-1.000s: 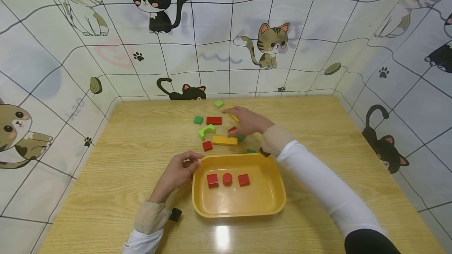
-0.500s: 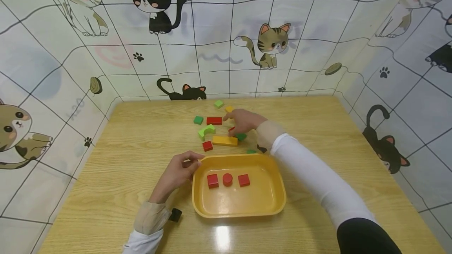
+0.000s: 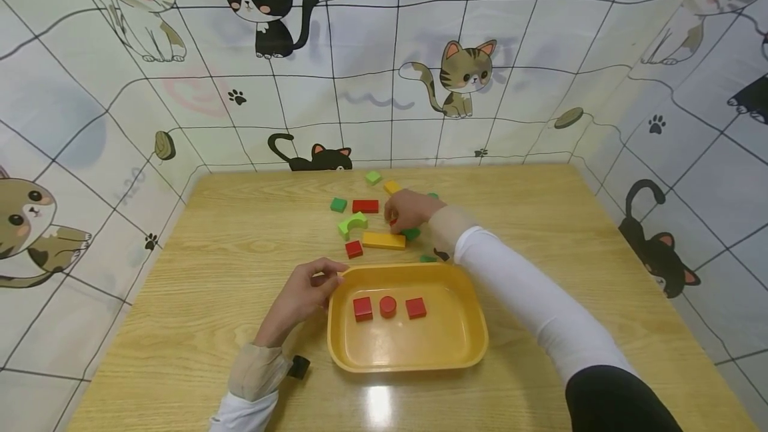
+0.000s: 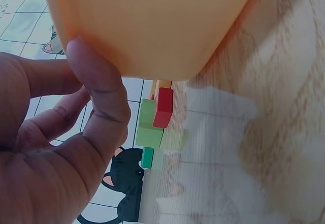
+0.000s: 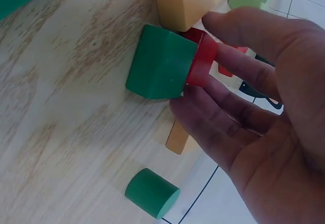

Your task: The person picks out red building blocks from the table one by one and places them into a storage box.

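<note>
Pinching the rim of a yellow tray at its 10 o'clock corner with the left hand, with 1 fingertip laid on the tray's side in the left wrist view. Reaching past the 12 o'clock edge of the tray with the right hand, and curling thumb and fingers round a red block out on the wooden tabletop. Mostly hidden under that hand in the head view, but plain in the right wrist view. Cannot tell about firm contact at every fingertip.

Against the red block, a green block; just beside the pair, the end of a yellow bar. Between 6 and 7 o'clock of those fingertips in the right wrist view, a green cylinder.

In a row inside the tray, 3 red pieces: 2 square red pieces with a round red piece between.

Toward 11 o'clock of the tray, a red cube, a light green arch, a red oblong and a small green piece. Toward 12, near the table's far edge, a light green piece and a yellow piece. Beyond, at 12 o'clock, a white cat-patterned backdrop.
</note>
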`<state>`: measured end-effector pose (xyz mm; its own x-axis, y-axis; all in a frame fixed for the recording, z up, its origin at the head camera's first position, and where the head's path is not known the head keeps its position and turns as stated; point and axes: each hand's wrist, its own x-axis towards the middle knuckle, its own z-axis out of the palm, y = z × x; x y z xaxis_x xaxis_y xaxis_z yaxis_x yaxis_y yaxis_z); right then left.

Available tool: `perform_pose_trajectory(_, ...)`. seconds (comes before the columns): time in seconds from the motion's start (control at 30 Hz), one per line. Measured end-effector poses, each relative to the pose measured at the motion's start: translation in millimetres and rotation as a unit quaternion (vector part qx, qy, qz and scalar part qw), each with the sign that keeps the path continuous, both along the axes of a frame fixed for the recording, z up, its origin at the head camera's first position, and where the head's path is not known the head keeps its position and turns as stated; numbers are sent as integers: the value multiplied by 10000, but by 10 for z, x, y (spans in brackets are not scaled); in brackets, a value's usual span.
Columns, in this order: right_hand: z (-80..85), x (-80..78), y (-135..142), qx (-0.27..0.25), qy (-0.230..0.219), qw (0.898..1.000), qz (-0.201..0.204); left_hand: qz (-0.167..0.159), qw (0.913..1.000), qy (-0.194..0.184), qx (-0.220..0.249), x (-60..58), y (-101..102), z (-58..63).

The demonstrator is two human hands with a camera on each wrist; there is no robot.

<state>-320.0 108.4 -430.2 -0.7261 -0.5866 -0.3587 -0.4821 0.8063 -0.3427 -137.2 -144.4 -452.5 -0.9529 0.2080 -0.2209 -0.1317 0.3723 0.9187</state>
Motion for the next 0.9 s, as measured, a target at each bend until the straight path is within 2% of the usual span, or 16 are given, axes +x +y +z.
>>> perform_pose_trajectory(0.57,-30,15,24,-316,55,9991,-268,46,9999,-85,-131,0,12,16)
perform_pose_trajectory(0.73,0,28,50,-429,24,9983,-391,15,9999,-48,-132,-4,17,15)
perform_pose_trajectory(0.9,60,53,75,-579,35,9979,-279,60,9999,-16,-158,7,20,7)
